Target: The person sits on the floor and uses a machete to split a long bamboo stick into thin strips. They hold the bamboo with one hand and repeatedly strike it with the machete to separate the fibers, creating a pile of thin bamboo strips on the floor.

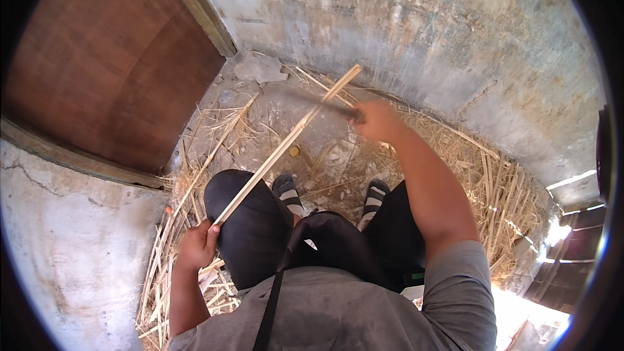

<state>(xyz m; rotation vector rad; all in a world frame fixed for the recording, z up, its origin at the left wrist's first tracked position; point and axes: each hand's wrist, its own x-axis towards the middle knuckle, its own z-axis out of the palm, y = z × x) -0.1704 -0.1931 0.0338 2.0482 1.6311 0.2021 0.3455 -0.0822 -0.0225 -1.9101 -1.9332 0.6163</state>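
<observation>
My left hand (198,246), beside my left knee, is closed around the lower end of a long pale split bamboo strip (268,164). The strip slants up and away to the right, passing over my left thigh, with its far end free in the air. In front of me my right hand (377,121) grips a dark long-bladed knife (338,109). Its blade points left and crosses the strip near the far end; motion smears it, so I cannot tell whether it touches.
Loose bamboo strips (218,140) and shavings lie at left. A larger heap of shavings (500,205) runs along the stained wall (442,32) at right. A brown door panel (117,65) stands far left. My sandalled feet (286,188) rest on the dusty floor.
</observation>
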